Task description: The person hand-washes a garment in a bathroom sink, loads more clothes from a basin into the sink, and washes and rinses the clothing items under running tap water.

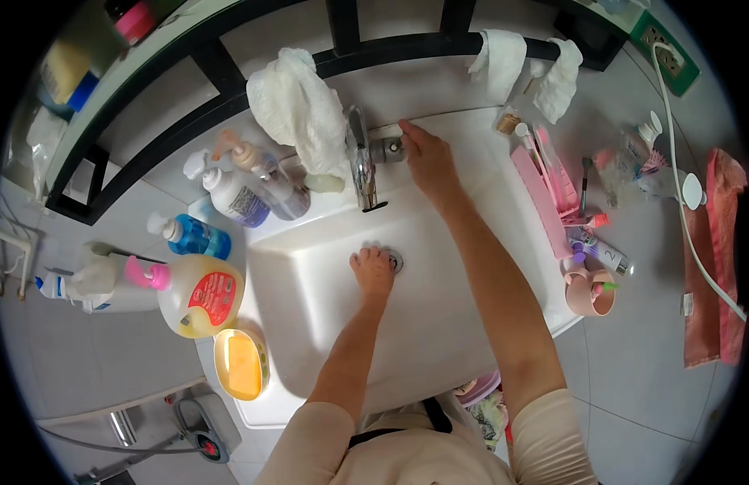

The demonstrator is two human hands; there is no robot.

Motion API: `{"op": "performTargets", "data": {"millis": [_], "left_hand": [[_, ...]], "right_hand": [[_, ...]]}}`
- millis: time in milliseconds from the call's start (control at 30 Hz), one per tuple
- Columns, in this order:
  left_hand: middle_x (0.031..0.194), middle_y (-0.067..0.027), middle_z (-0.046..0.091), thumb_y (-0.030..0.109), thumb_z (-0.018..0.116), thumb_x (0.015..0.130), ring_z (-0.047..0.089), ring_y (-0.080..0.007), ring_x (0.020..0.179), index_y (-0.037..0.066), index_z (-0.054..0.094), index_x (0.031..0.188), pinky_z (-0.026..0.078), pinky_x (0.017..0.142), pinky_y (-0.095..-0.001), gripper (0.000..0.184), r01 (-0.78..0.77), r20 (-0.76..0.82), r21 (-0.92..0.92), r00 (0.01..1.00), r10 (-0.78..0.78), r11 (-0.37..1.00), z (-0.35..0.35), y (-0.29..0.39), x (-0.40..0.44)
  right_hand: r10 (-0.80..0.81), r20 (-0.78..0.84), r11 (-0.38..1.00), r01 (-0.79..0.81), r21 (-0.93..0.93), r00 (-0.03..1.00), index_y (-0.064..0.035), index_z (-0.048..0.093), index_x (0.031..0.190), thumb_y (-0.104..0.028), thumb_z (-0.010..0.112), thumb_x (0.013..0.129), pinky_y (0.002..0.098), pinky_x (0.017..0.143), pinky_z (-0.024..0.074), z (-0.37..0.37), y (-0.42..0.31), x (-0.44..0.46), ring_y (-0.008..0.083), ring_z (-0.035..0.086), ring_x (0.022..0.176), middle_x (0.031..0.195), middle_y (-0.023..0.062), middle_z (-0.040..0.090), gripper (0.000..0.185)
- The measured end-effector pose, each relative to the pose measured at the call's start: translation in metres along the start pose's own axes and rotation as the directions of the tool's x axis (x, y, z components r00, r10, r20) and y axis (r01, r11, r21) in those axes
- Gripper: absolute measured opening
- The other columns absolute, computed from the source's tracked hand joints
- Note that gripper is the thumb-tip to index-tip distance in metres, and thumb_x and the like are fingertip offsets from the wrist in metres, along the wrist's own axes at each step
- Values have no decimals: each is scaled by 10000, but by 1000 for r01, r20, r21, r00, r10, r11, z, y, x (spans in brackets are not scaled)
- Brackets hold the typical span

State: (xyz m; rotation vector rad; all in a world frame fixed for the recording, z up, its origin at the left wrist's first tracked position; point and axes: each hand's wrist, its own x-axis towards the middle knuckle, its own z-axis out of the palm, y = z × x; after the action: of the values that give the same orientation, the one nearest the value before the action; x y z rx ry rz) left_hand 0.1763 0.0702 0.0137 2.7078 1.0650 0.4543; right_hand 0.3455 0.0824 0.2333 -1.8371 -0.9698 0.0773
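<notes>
My left hand (373, 271) rests low in the white sink (310, 315), its fingers slightly spread and holding nothing. The fingertips are close beside the round metal drain (396, 262). My right hand (429, 162) is over the sink's back ledge with the index finger stretched out. Thumb and index finger reach to a metal fitting (388, 150) just right of the chrome faucet (362, 162); I cannot tell whether they touch it. A white towel (298, 105) hangs behind the faucet, partly against it.
Along the left rim stand pump bottles, among them a yellow one (201, 295) and a blue one (198, 237), and a soap dish (241, 364). A pink case (542, 200) and pink cup (589, 289) sit at right. A black rail (382, 55) crosses the back.
</notes>
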Motion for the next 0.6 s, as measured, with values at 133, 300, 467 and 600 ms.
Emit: {"op": "performTargets", "data": {"millis": [133,300,467,600], "left_hand": [[1014,-16,540,231,646,766,445,-220,1056,114,633,935,260,999,-508,207,28,151,-5,988,-26,1000,-10,2,1],[1009,-17,540,213,655,753,449,-221,1051,105,625,926,256,1004,-514,206,21,148,-41,989,-15,999,-14,3,1],[1010,-22,540,200,653,745,451,-223,1047,99,622,920,263,993,-516,204,-24,99,-35,995,28,999,-12,0,-1],[1005,-41,545,197,638,755,453,-228,1047,92,618,945,263,992,-518,218,-50,103,-13,993,51,999,-15,0,1]], "right_hand": [[-59,-22,997,58,-41,998,-87,591,1116,-167,501,880,441,772,475,0,2,1,379,592,873,927,203,630,265],[-59,-9,996,58,-72,998,-88,592,1113,-173,495,883,445,769,475,-5,0,2,377,594,872,927,194,634,264],[-19,-8,993,18,-114,1000,-83,594,1120,-175,488,896,397,725,486,-1,18,10,312,616,826,904,173,645,264],[82,13,987,-79,-143,997,-71,579,1167,-186,475,927,289,594,493,-6,33,13,169,654,723,871,109,656,285]]}}
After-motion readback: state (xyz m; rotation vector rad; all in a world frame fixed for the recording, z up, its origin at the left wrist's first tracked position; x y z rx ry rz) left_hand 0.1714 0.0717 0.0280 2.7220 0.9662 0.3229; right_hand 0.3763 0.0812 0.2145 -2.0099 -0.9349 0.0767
